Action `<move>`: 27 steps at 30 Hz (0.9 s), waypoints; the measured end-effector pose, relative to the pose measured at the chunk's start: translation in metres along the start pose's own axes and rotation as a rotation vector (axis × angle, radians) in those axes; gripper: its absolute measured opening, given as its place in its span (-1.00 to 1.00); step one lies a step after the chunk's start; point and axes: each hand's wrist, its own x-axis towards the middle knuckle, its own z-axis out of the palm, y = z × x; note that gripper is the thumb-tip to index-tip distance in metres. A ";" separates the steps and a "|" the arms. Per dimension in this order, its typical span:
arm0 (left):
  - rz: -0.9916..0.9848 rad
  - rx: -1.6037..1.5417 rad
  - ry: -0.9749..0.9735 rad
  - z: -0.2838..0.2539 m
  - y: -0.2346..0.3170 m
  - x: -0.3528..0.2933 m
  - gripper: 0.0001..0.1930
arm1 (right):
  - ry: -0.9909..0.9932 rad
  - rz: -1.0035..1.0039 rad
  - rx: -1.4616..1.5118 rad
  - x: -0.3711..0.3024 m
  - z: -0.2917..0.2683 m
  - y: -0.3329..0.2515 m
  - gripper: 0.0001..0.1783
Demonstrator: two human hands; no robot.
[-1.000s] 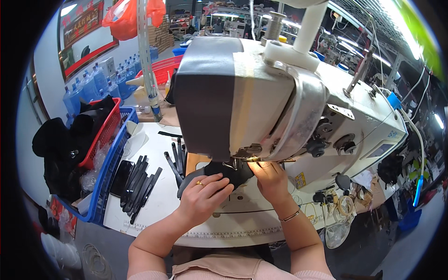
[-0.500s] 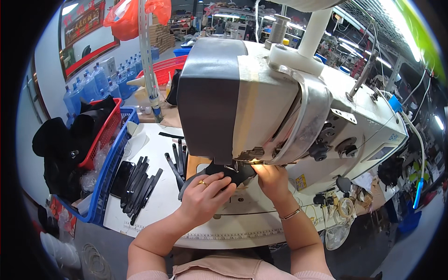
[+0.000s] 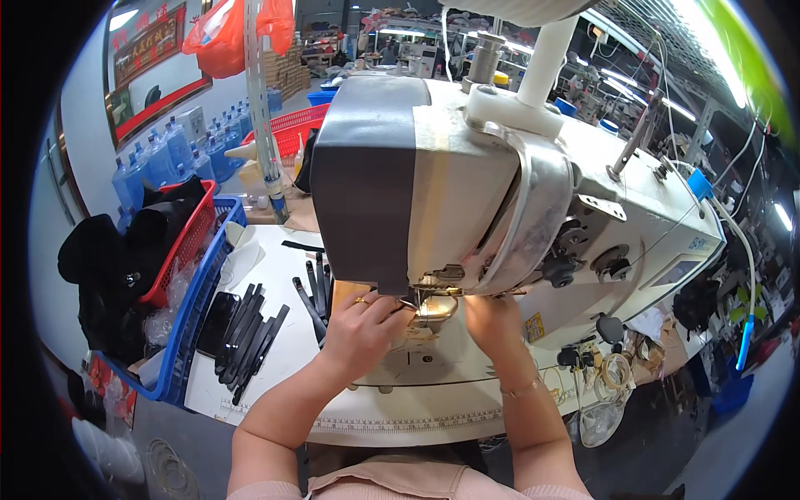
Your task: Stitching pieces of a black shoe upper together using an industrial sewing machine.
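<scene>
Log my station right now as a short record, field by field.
Sewing machine: dark-fronted, white-bodied, lit metal part below its head
Left grip: left of that part, contents hidden
Right grip: right of it, fingertips hidden
Tabletop: black strips toward left
Table's left edge: blue basket

Gold characters are carried by a brown board (image 3: 150, 46) on the wall, with red characters (image 3: 142, 20) set above it. Blue lettering (image 3: 698, 244) is borne by the sewing machine (image 3: 467, 175) — a yellow label (image 3: 534, 327) is stuck lower down — and a ruler scale (image 3: 375, 425) is marked along the table's (image 3: 271, 262) front edge.
</scene>
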 end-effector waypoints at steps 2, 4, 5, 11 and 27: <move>-0.017 0.006 0.034 -0.002 -0.004 -0.004 -0.72 | 0.351 -0.087 -0.023 -0.019 -0.041 0.002 -0.76; 0.014 0.014 -0.020 -0.003 -0.001 -0.001 -0.84 | 0.747 0.141 -0.263 -0.067 -0.076 0.035 -0.74; 0.017 0.009 -0.021 -0.001 0.001 -0.001 -0.84 | 0.797 0.343 -0.332 -0.081 -0.086 0.049 -0.72; 0.043 0.012 0.036 0.004 -0.003 -0.005 -0.83 | 0.574 0.320 -0.623 -0.100 -0.078 0.063 -0.66; -0.139 0.003 0.244 0.026 -0.036 -0.012 -0.80 | 0.406 -0.162 -0.170 0.007 0.011 0.011 -0.71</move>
